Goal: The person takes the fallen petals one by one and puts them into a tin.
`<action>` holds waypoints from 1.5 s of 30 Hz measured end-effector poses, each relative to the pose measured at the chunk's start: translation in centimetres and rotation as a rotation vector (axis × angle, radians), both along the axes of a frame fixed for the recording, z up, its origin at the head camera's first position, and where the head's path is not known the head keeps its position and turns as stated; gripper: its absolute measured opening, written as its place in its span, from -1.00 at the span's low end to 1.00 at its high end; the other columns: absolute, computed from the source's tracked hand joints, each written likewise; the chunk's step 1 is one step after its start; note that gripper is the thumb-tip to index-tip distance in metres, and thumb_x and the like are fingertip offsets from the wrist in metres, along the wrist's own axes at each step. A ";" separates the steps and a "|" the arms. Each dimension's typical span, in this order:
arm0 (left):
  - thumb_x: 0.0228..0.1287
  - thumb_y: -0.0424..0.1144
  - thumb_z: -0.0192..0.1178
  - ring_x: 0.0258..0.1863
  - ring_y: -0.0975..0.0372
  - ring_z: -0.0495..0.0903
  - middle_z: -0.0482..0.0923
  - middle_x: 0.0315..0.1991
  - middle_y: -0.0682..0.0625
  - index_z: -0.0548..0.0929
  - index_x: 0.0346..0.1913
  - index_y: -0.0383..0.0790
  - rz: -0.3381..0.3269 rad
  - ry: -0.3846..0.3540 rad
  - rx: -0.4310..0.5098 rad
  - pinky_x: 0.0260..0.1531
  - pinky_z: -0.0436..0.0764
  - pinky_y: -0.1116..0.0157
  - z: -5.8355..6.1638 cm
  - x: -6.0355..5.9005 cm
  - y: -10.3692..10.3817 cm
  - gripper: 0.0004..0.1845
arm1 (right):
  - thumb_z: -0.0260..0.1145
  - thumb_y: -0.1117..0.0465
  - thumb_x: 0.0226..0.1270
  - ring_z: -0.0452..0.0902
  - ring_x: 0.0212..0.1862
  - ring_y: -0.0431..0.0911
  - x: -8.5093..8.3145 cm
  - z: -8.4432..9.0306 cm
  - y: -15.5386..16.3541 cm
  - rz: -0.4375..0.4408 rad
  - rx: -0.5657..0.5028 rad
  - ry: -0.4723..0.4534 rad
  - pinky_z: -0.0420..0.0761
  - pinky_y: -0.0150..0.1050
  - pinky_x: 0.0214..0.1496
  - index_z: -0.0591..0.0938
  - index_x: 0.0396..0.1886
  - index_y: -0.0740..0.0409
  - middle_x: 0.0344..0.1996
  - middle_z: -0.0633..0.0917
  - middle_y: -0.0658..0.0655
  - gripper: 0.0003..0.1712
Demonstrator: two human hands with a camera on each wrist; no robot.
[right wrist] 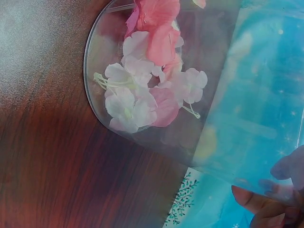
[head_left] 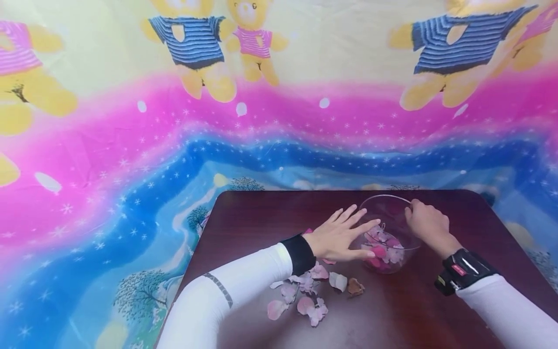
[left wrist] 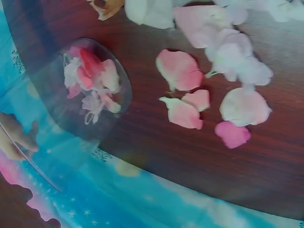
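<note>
A clear container (head_left: 411, 240) with a thin rim stands on the right half of the table. Pink and white flower petals (right wrist: 137, 102) lie at its bottom. My right hand (head_left: 429, 227) grips the container's rim on its right side, with thumb and fingers showing through the wall in the right wrist view. Over the container's left edge, my left hand (head_left: 337, 236) is spread with straight fingers and holds nothing. Whether it touches the container I cannot tell. Loose petals (left wrist: 180, 70) lie on the table, partly hidden by the left hand and wrist in the head view.
The dark wooden table (head_left: 257, 218) has rounded far corners. A brown dried petal (head_left: 355, 287) and a white one (head_left: 337, 281) lie in front of the container. A bear-patterned cloth (head_left: 279, 126) hangs behind the table and around its sides.
</note>
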State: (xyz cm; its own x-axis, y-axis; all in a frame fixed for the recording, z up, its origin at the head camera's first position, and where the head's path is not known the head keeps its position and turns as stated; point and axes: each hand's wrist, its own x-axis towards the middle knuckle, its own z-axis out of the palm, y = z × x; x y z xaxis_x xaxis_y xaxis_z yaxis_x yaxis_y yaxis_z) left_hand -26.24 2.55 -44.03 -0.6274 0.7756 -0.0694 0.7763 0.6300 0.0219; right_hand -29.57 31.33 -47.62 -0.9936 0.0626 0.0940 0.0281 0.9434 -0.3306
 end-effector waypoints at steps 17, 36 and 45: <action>0.42 0.44 -0.18 0.68 0.07 -0.33 -0.21 0.69 0.00 -0.24 0.62 0.36 0.042 -0.094 0.048 0.63 -0.13 -0.06 -1.6 0.0 -5.4 -0.15 | 0.00 0.09 0.51 0.58 -0.37 0.32 0.0 -0.2 0.1 -0.001 0.001 -0.003 0.42 0.09 -0.53 0.51 -0.21 0.33 -0.46 0.62 0.39 -0.65; 0.42 0.41 -0.13 0.68 0.00 -0.20 -0.10 0.67 -0.02 -0.10 0.64 0.25 0.094 -0.139 0.067 0.60 -0.05 -0.12 -3.6 1.8 -9.9 -0.15 | 0.00 0.08 0.52 0.57 -0.40 0.26 0.1 -0.2 0.2 -0.006 -0.003 -0.017 0.41 0.05 -0.54 0.51 -0.22 0.32 -0.51 0.60 0.32 -0.64; 0.42 0.40 -0.12 0.68 0.02 -0.24 -0.11 0.67 -0.02 -0.10 0.64 0.27 0.141 -0.168 0.060 0.61 -0.10 -0.11 -4.3 2.2 -12.6 -0.16 | 0.01 0.09 0.52 0.57 -0.39 0.29 0.1 -0.2 0.1 -0.004 0.003 0.000 0.41 0.10 -0.53 0.51 -0.23 0.32 -0.49 0.61 0.36 -0.65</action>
